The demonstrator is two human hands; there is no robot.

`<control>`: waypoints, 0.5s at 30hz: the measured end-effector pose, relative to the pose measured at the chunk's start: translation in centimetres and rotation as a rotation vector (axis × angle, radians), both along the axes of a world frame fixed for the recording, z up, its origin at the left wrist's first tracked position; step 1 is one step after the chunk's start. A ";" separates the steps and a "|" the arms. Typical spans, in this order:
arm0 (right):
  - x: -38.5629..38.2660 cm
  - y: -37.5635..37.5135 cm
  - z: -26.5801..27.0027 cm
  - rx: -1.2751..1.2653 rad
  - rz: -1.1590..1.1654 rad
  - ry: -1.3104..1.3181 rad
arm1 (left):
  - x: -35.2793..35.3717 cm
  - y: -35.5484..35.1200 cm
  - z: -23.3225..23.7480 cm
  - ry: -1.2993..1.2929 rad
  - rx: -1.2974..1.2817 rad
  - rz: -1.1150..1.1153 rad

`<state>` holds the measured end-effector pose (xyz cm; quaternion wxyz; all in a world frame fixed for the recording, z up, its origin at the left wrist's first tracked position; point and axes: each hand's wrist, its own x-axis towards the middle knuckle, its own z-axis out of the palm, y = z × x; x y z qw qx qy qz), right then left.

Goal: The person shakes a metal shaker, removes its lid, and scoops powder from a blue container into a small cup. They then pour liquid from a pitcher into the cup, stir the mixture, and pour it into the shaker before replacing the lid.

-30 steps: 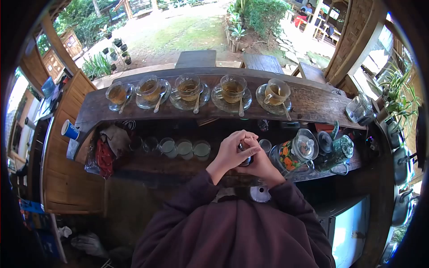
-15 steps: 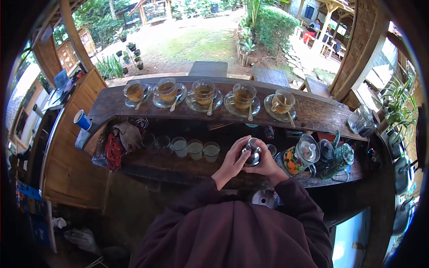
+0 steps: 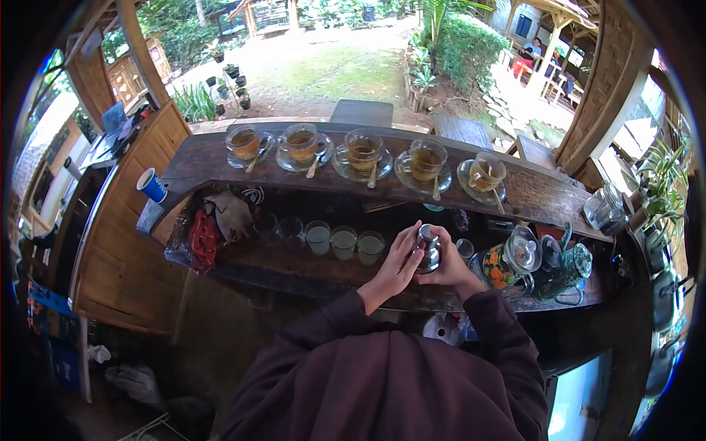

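Note:
A shiny metal cocktail shaker with a narrow cap stands between my two hands, above the lower wooden counter. My left hand wraps its left side, fingers reaching up near the cap. On the other side, my right hand closes round the body, its fingers curled at the top. To the left of my hands, several glasses of pale cloudy liquid are lined up on the lower counter. Along the raised bar, several glass cups of amber drink rest on saucers with spoons.
Right of my hands are a glass pitcher with an orange flower pattern and a green speckled pot. A lidded glass jar stands at the bar's right end. On the left are a blue paper cup and a red cloth.
My view has turned slightly left, so the scene sits farther right. The shaker is now held more upright, with more of its shiny side showing; both hands still grip it.

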<state>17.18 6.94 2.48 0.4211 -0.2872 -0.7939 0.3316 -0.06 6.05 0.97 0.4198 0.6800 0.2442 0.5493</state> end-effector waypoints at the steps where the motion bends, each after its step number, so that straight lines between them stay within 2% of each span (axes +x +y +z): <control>1: -0.5 -0.2 0.7 -0.019 -0.023 -0.024 | -0.7 -0.3 0.3 0.030 0.006 -0.019; 2: -0.9 -0.5 1.0 -0.016 -0.023 0.035 | -1.4 -0.5 0.6 0.062 0.012 -0.040; 3: -0.8 -0.4 0.0 -0.127 0.035 0.134 | -2.2 -0.7 1.1 0.064 0.016 -0.039; 5: -3.1 -2.3 2.6 -0.202 -0.207 0.387 | -4.0 -1.4 2.1 0.030 0.023 -0.145; 6: -3.9 -2.8 3.2 -0.307 -0.181 0.609 | -4.8 -1.7 2.4 0.187 0.000 -0.087; 7: -4.0 -2.8 3.4 -0.309 -0.203 0.653 | -5.1 -2.0 2.8 0.182 0.002 -0.098; 9: -4.9 -3.4 3.8 -0.317 -0.213 0.670 | -5.5 -2.6 3.1 -0.035 -0.431 -0.410; 10: -4.8 -3.5 3.5 -0.316 -0.224 0.668 | -5.4 -2.6 2.3 -0.012 -0.285 -0.363; 12: -4.6 -3.5 2.9 -0.376 -0.205 0.516 | -6.0 -3.1 2.2 0.026 -0.324 -0.369; 15: -4.9 -4.4 3.4 -0.362 -0.184 0.432 | -6.5 -3.5 1.6 0.082 -0.380 -0.385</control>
